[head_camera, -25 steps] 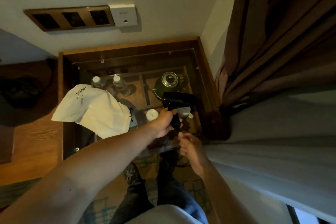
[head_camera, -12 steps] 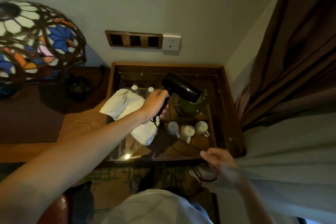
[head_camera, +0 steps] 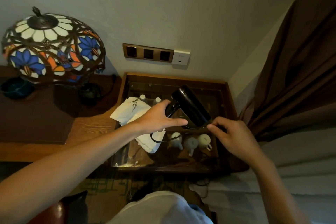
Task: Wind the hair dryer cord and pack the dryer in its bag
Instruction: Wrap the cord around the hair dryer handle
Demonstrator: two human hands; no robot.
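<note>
My left hand (head_camera: 157,119) grips the handle of a black hair dryer (head_camera: 190,108) held above a glass-topped side table (head_camera: 231,107), its barrel slanting down to the right. My right hand (head_camera: 231,137) pinches the thin black cord right at the barrel's lower end. A loop of the cord (head_camera: 156,139) hangs below my left hand. A white cloth bag (head_camera: 133,112) with dark lettering lies crumpled on the glass, just left of the dryer.
Under the glass sit three white cups (head_camera: 190,142) and two water bottles (head_camera: 142,97). A stained-glass lamp (head_camera: 52,47) stands on the wooden desk (head_camera: 91,129) to the left. A socket panel (head_camera: 148,53) is on the wall. Brown curtain (head_camera: 294,78) and white bedding (head_camera: 298,165) fill the right.
The view tilted up and the lamp came into sight. My left hand kept the dryer raised, and my right hand rose from low near the table edge to the cord at the barrel.
</note>
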